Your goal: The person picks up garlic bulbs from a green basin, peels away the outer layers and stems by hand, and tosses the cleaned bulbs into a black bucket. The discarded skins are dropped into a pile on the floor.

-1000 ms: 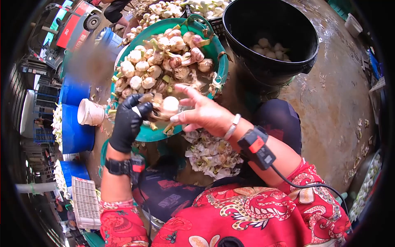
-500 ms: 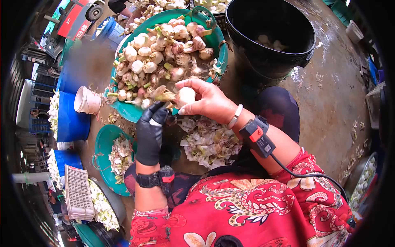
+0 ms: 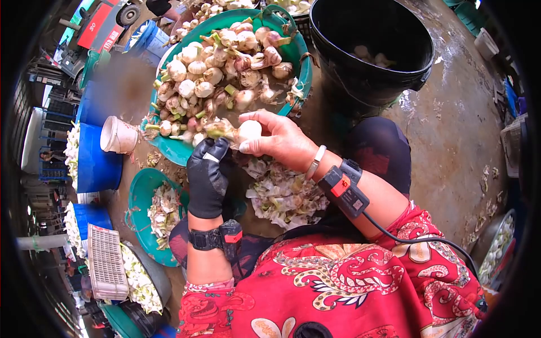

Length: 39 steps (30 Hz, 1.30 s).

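A pale garlic bulb [image 3: 249, 131] is held between the thumb and fingers of my right hand [image 3: 282, 139], over the near rim of a green basin [image 3: 169, 147]. Its dry stalk and loose skin point left. My left hand [image 3: 207, 177], in a black glove with a white band on one finger, is closed just below that stalk; what its fingers grip is hidden. Many unpeeled garlic bulbs [image 3: 214, 73] with cut stalks fill the basin. Beneath my hands lies a heap of garlic skins [image 3: 284, 194].
A black bucket [image 3: 360, 67] with a few bulbs stands at right of the basin. To the left are a smaller green basin [image 3: 138, 194] of skins, a white pail [image 3: 118, 135], blue tubs [image 3: 98, 160] and a plastic crate [image 3: 107, 265]. A metal bowl [image 3: 484, 248] sits far right.
My right hand has shifted slightly left with the garlic bulb. My left hand has turned, its fingers now curled into a tighter fist below the stalk.
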Motion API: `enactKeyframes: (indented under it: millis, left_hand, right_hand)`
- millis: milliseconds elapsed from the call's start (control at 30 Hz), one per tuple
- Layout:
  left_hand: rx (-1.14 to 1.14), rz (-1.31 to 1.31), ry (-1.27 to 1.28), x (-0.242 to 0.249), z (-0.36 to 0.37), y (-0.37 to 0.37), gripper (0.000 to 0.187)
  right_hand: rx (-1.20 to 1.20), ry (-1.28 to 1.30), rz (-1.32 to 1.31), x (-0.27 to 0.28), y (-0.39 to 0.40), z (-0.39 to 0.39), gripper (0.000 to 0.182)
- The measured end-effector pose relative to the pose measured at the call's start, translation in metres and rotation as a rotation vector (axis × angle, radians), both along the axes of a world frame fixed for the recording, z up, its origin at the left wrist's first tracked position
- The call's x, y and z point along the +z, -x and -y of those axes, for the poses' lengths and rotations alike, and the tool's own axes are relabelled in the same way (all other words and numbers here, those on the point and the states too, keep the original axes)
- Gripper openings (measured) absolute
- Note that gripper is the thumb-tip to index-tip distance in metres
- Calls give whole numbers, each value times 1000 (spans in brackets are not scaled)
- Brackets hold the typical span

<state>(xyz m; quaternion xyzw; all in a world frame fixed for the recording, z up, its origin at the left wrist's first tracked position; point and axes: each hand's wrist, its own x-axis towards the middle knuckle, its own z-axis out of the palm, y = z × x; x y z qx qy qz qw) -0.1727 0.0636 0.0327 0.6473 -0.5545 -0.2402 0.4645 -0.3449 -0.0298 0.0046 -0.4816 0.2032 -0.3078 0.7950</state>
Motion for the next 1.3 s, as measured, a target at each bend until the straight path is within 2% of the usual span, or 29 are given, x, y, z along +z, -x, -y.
enactKeyframes:
  millis: [33, 67, 133, 200, 267, 300, 333, 400, 467, 533, 567, 633, 667, 733, 767, 800, 933, 1000, 1067, 1100, 1133, 1200, 1233, 1267, 1300]
  left_hand:
    - [-118, 569, 121, -1, -1, -5, 16]
    - [-116, 568, 118, -5, -2, -4, 16]
    - [52, -663, -102, 10, 4, 16, 18]
    - [89, -590, -152, 13, 5, 17, 21]
    - [57, -262, -194, 9, 0, 12, 21]
    - [-48, -146, -105, 6, -3, 6, 16]
    - [-167, 533, 129, 1, -2, -1, 15]
    - [-195, 625, 184, -8, 0, -11, 21]
    - [-187, 586, 165, -11, 0, -10, 20]
    - [75, -429, -148, 8, 5, 13, 15]
    - [75, -346, -163, 12, 5, 15, 16]
    - [101, -351, -188, 11, 5, 18, 17]
    - [123, -352, -212, 9, 6, 19, 17]
    - [80, -280, -175, 1, 7, 16, 18]
    - [73, -74, -154, 1, 5, 13, 17]
    - [67, 133, -128, 3, 4, 12, 17]
    - [-18, 364, -92, -15, 4, 2, 22]
    - [-90, 370, -68, -23, 0, -2, 27]
    - [64, -305, -58, -30, -4, 2, 29]
    - [76, -353, 1, -23, -7, 10, 25]
    - [68, -348, 6, -16, -8, 7, 25]
    - [-119, 618, 129, -2, -10, -4, 21]
    - [-76, 493, 88, 4, -9, 2, 20]
    - [-73, 495, 92, 6, -9, 4, 20]
    - [-87, 469, 89, 7, -9, 6, 20]
  right_hand:
    - [-16, 59, -6, 0, 0, 0, 53]
    - [-31, 119, -14, -1, 0, 0, 53]
    - [-35, 176, -2, -3, -2, -1, 52]
    - [25, 65, -19, -2, -3, -4, 48]
    - [37, -29, 55, -12, -5, -2, 44]
    - [43, -37, 59, -12, -4, -1, 41]
    - [72, -48, 93, -12, -4, 0, 41]
    - [62, -146, 76, -8, -5, 0, 40]
    - [74, -209, 95, -12, -8, 1, 37]
    - [77, -227, 125, -15, -11, -2, 34]
    - [79, -229, 125, -14, -11, -3, 34]
    - [109, -21, -45, -5, -7, 0, 36]
    - [165, 3, -126, -1, -4, 1, 38]
    - [225, -574, -76, -2, -10, 2, 38]
    - [451, -670, -59, -7, -7, 12, 37]
    - [426, -723, -100, -3, -10, 6, 38]
    - [652, -645, 15, -10, -3, 8, 41]
    - [529, -662, -1, -5, -1, 5, 40]
    - [495, -544, -73, -6, 0, 8, 44]
    - [428, -413, -193, -3, 3, 8, 48]
    - [325, -366, -163, 0, 3, 7, 47]
    - [-15, -97, -206, 12, 4, -6, 42]
    - [-93, 66, -271, 10, -1, -10, 41]
    - [-277, 443, -194, -4, -7, -16, 43]
    - [-321, 519, -201, -4, -10, -17, 43]
